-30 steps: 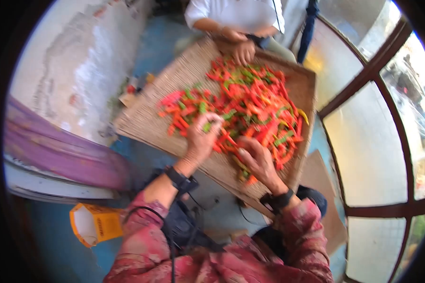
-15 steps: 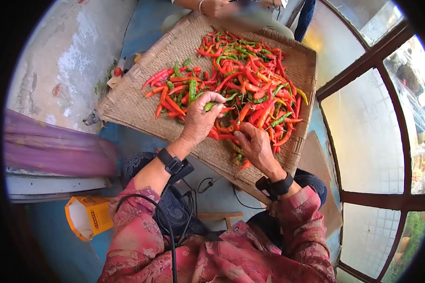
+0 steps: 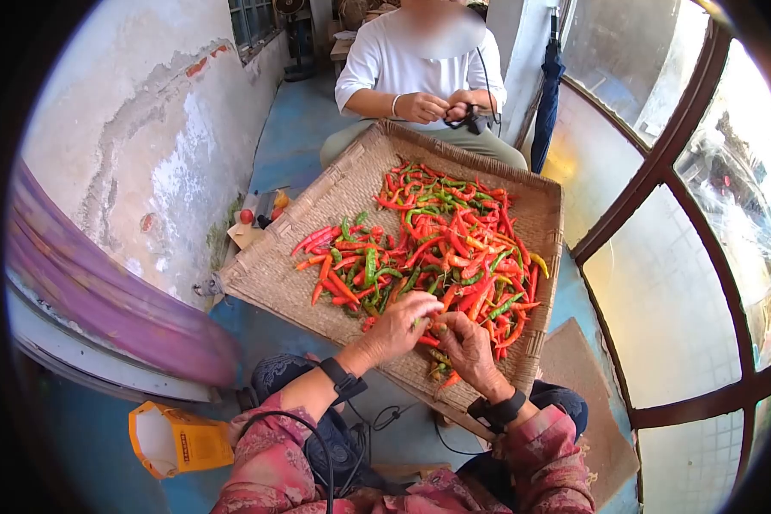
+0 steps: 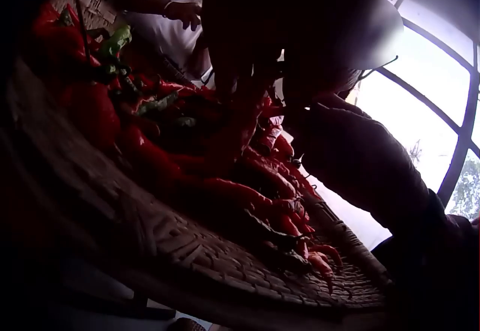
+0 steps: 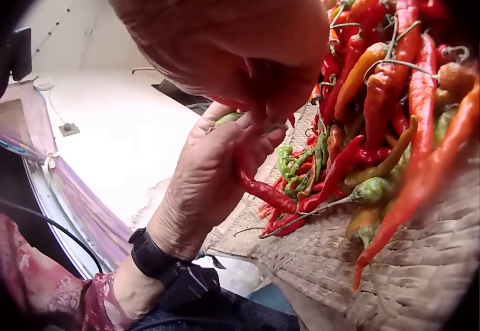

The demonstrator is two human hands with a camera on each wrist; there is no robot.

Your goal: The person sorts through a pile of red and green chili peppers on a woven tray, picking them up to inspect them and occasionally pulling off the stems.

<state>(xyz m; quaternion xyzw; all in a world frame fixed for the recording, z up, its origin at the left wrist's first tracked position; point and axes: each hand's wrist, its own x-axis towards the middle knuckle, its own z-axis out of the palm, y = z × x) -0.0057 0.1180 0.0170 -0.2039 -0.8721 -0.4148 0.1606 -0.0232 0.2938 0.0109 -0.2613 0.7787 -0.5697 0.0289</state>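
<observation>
A pile of red, orange and green chili peppers (image 3: 467,248) lies in a square woven tray (image 3: 304,206). Over the tray's near side my two hands meet. My left hand (image 3: 396,330) curls around a green chili pepper (image 5: 229,118), mostly hidden in its fingers. My right hand (image 3: 473,349) has its thumb and fingers bent together right at the left fingertips. In the right wrist view a red chili pepper (image 5: 264,194) sticks out below the pinching fingers of the right hand (image 5: 232,31), against the left palm. The left wrist view is dark, with peppers (image 4: 225,192) near the tray edge.
Across the tray sits a person in a white shirt (image 3: 415,64), hands holding a dark cord. A yellow box (image 3: 180,441) stands on the floor at left. Framed windows (image 3: 672,257) line the right, a rough wall (image 3: 158,128) the left. Cables (image 3: 377,420) lie below the tray.
The head view has tilted up, bringing the other person's torso into sight. My left hand, with the green chili pepper, has come closer to my right hand, and their fingertips now meet.
</observation>
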